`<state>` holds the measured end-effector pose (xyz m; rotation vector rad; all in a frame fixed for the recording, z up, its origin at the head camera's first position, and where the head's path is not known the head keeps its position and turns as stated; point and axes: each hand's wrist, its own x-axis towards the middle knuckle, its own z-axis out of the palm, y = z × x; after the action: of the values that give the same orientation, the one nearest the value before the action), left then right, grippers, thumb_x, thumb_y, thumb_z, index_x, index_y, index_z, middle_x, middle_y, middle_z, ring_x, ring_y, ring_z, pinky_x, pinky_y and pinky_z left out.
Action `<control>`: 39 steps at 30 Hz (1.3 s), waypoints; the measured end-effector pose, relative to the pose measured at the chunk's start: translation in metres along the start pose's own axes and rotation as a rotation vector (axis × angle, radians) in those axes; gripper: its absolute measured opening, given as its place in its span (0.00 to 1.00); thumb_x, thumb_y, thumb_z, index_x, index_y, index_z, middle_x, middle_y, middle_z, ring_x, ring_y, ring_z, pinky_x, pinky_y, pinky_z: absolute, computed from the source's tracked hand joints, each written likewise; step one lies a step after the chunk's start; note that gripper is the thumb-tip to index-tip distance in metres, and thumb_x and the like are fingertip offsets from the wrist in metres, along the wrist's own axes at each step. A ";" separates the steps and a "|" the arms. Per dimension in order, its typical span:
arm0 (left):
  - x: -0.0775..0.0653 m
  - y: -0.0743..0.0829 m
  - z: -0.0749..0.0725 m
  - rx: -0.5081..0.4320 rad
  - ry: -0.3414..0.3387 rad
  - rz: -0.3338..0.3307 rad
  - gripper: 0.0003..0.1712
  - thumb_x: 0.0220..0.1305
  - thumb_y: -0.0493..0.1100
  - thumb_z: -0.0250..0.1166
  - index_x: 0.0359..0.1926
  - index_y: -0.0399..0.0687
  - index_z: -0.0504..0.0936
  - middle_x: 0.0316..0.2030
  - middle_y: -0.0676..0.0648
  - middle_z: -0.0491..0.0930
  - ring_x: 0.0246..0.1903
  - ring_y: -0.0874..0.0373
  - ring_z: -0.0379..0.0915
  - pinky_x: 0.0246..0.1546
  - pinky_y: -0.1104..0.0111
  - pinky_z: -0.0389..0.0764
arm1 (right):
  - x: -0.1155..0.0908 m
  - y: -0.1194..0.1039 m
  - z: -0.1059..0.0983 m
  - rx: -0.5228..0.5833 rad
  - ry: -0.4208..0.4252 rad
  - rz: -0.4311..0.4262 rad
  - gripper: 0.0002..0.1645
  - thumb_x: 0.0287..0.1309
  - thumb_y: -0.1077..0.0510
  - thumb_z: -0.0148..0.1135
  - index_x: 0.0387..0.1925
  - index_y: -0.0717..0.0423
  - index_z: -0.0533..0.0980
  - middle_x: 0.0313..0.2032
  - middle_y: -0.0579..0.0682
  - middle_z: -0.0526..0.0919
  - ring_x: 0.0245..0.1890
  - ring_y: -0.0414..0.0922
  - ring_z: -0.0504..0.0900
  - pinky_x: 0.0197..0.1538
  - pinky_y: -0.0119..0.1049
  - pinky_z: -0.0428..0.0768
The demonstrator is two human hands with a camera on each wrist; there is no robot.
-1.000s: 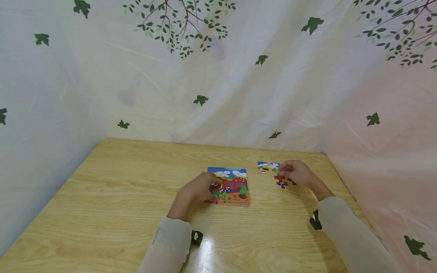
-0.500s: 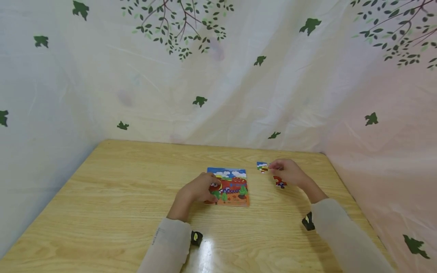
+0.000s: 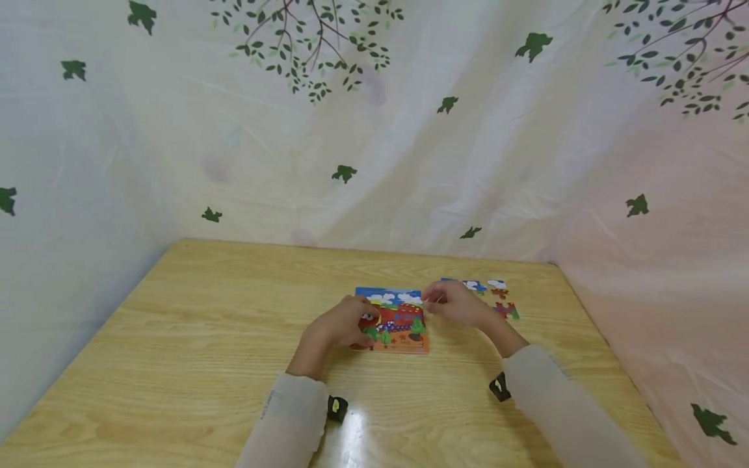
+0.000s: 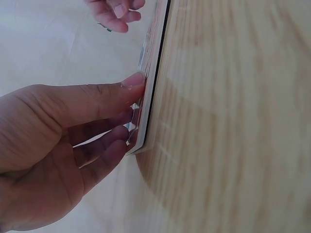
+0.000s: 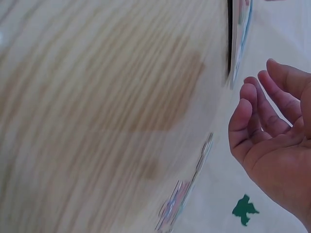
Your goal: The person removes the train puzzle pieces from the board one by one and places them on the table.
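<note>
A colourful jigsaw puzzle (image 3: 404, 325) with clouds, red shapes and green trees lies flat on the table. My left hand (image 3: 345, 322) rests on its left side; in the left wrist view the thumb and fingertips touch the puzzle's face near one edge. Just off the puzzle's upper right edge hovers my right hand (image 3: 456, 302), fingers bent loosely. The right wrist view shows its thumb apart from the fingers and nothing visible between them. Loose puzzle pieces (image 3: 508, 309) lie beyond the right hand, which partly hides them.
The wooden table (image 3: 193, 338) meets a pale fabric backdrop (image 3: 263, 162) printed with leaves at its back and sides. Black devices (image 3: 337, 408) sit at both cuffs.
My right hand has moved left from the loose pieces to the puzzle's right edge, uncovering pieces on the right. The left hand has stayed in place.
</note>
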<state>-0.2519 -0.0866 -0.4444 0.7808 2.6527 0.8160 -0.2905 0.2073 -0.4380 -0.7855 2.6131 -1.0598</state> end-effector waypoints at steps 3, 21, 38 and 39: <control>0.001 -0.001 0.000 -0.002 -0.002 0.006 0.27 0.59 0.40 0.77 0.60 0.43 0.84 0.57 0.42 0.77 0.57 0.46 0.69 0.57 0.54 0.76 | 0.005 -0.007 0.008 0.026 -0.020 0.000 0.11 0.71 0.61 0.62 0.50 0.63 0.81 0.40 0.51 0.85 0.38 0.46 0.83 0.40 0.40 0.81; -0.003 -0.006 -0.005 -0.020 0.068 -0.005 0.20 0.56 0.37 0.78 0.51 0.41 0.87 0.41 0.47 0.80 0.39 0.55 0.72 0.45 0.59 0.77 | 0.018 -0.018 0.033 0.015 -0.103 0.014 0.14 0.65 0.59 0.70 0.50 0.59 0.81 0.39 0.47 0.83 0.37 0.43 0.80 0.42 0.39 0.80; -0.005 -0.017 -0.005 -0.153 0.187 -0.241 0.42 0.50 0.39 0.82 0.65 0.31 0.75 0.46 0.43 0.80 0.46 0.50 0.73 0.56 0.54 0.77 | 0.023 -0.023 0.034 -0.035 -0.134 0.010 0.21 0.57 0.60 0.77 0.50 0.60 0.80 0.39 0.50 0.81 0.38 0.43 0.77 0.45 0.39 0.79; -0.005 -0.017 -0.005 -0.159 0.186 -0.240 0.42 0.50 0.39 0.82 0.64 0.30 0.76 0.47 0.42 0.81 0.46 0.50 0.73 0.56 0.54 0.77 | 0.024 -0.024 0.035 -0.035 -0.132 0.017 0.21 0.58 0.59 0.76 0.51 0.60 0.80 0.40 0.50 0.81 0.38 0.43 0.77 0.45 0.39 0.79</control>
<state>-0.2566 -0.1034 -0.4499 0.3537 2.7264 1.0602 -0.2878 0.1594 -0.4460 -0.8107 2.5284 -0.9274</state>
